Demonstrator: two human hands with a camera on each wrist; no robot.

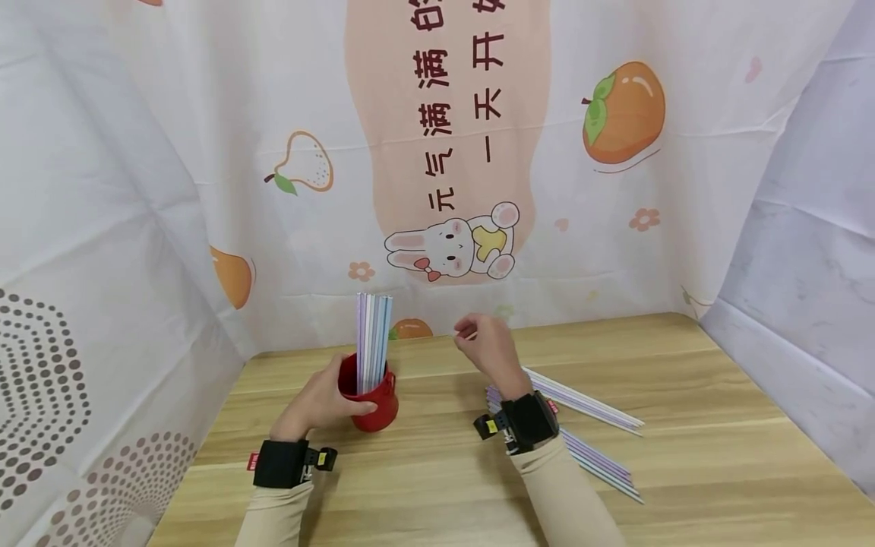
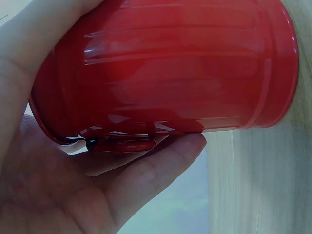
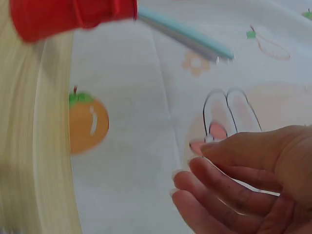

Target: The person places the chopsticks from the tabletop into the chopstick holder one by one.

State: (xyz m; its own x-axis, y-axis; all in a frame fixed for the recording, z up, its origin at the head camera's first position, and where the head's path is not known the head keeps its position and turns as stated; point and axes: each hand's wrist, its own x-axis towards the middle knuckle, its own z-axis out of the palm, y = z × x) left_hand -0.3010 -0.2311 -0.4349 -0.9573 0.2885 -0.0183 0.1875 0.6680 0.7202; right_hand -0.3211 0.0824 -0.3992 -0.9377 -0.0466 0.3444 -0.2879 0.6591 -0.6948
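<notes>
A small red metal bucket stands on the table at the left, holding a bundle of long thin straws in purple, white and blue. My left hand grips the bucket from its left side, with the thumb across the near side. Up close in the left wrist view, the bucket lies between thumb and fingers, beside a small handle lug. To the right of the bucket my right hand hovers with loosely bent fingers and nothing between them. In the right wrist view the straws stick out of the bucket.
Two more groups of straws lie on the wooden table at the right: white and purple straws farther back, purple and blue straws nearer, partly under my right forearm. A printed cloth hangs behind the table.
</notes>
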